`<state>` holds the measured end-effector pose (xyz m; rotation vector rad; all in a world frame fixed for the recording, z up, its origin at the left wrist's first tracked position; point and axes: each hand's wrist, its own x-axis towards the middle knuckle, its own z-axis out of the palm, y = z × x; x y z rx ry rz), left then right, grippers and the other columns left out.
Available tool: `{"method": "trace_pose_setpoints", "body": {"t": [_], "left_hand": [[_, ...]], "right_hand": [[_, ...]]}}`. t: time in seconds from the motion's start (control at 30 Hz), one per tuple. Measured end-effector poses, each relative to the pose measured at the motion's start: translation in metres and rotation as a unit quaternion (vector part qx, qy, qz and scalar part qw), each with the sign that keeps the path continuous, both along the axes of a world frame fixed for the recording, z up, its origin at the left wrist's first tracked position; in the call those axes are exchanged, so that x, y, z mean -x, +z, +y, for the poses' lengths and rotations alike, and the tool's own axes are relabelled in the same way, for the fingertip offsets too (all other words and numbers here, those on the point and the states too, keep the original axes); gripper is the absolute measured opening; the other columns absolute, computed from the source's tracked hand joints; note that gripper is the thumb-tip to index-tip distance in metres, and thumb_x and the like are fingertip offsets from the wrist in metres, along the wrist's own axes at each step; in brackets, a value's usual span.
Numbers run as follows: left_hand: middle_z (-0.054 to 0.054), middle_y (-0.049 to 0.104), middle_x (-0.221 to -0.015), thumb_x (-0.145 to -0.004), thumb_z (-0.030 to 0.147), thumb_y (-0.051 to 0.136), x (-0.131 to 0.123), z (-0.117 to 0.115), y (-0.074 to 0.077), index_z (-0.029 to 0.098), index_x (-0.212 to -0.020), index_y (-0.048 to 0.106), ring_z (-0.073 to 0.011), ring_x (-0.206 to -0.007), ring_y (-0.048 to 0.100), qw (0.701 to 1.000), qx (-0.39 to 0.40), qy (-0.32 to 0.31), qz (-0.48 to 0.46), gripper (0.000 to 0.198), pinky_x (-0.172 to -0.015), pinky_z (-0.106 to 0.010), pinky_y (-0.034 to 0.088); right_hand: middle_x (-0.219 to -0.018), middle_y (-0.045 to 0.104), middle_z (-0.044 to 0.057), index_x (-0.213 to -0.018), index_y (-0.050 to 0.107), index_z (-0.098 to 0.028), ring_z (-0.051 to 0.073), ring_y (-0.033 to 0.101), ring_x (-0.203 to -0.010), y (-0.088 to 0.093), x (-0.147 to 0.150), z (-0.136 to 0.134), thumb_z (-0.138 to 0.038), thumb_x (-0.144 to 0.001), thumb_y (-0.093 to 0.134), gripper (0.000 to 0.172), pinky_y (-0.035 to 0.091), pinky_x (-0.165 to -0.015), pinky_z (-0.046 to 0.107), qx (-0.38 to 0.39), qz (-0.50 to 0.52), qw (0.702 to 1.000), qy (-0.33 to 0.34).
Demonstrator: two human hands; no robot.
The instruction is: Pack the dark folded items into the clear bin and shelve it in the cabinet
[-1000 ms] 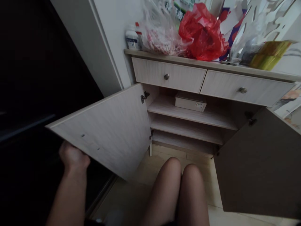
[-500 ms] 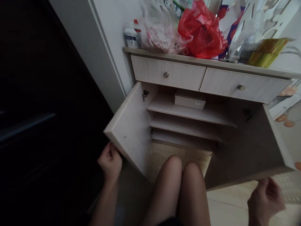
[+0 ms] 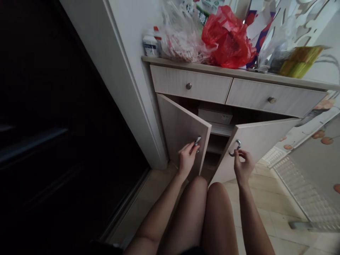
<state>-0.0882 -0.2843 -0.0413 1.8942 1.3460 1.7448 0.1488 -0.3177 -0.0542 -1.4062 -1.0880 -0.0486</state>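
My left hand (image 3: 188, 157) grips the curved metal handle (image 3: 197, 140) of the left cabinet door (image 3: 180, 124), fingers closed round it. On the other side, my right hand (image 3: 243, 164) pinches the matching handle (image 3: 238, 143) of the right cabinet door (image 3: 261, 138). Both doors stand partly open, angled toward each other with a gap between their edges. Through that gap a pale box (image 3: 214, 116) shows on the upper shelf (image 3: 221, 129). The lower shelves are mostly hidden behind the doors.
Two drawers with round knobs, the left drawer (image 3: 172, 79) and right drawer (image 3: 249, 92), are closed above. A red plastic bag (image 3: 228, 39), a clear bag (image 3: 183, 42) and a white bottle (image 3: 150, 45) crowd the cabinet top. A dark door (image 3: 66, 159) fills the left side.
Both doors have swung inward from wide open to partly open, narrowing the gap. My hands have moved in toward each other with them, and the door handles have come into view.
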Motion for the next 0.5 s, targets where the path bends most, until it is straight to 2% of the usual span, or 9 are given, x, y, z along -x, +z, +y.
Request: {"method": "trace_pose_setpoints", "body": {"t": [0.13,0.23,0.5], "left_hand": [[-0.008,0.074,-0.083,-0.093,0.024,0.064,-0.045,0.043,0.008,0.016,-0.097,0.076,-0.0169,-0.071,0.067,0.998,0.025,-0.001,0.055,0.014,-0.07,-0.027,0.05],[-0.008,0.074,-0.083,-0.092,0.021,0.066,-0.066,0.068,0.013,0.015,-0.093,0.075,-0.0167,-0.072,0.067,0.996,0.048,0.003,0.072,0.011,-0.07,-0.026,0.047],[-0.008,0.074,-0.083,-0.094,0.025,0.064,-0.085,0.104,0.015,0.016,-0.092,0.075,-0.0177,-0.075,0.067,0.994,0.067,-0.008,0.083,0.014,-0.072,-0.028,0.046]], "right_hand": [[-0.083,0.071,0.01,-0.086,0.063,-0.018,0.022,0.067,-0.072,0.006,0.015,0.04,-0.066,-0.088,0.052,0.05,0.05,-0.072,0.034,0.012,0.014,1.0,0.007],[-0.084,0.071,0.011,-0.085,0.062,-0.018,0.022,0.067,-0.073,0.009,0.02,0.064,-0.065,-0.088,0.049,0.049,0.048,-0.071,0.033,0.019,0.012,1.0,0.014],[-0.086,0.072,0.01,-0.086,0.061,-0.019,0.022,0.067,-0.075,0.012,0.022,0.103,-0.062,-0.089,0.047,0.045,0.046,-0.071,0.033,0.057,0.009,0.998,0.015]]}}
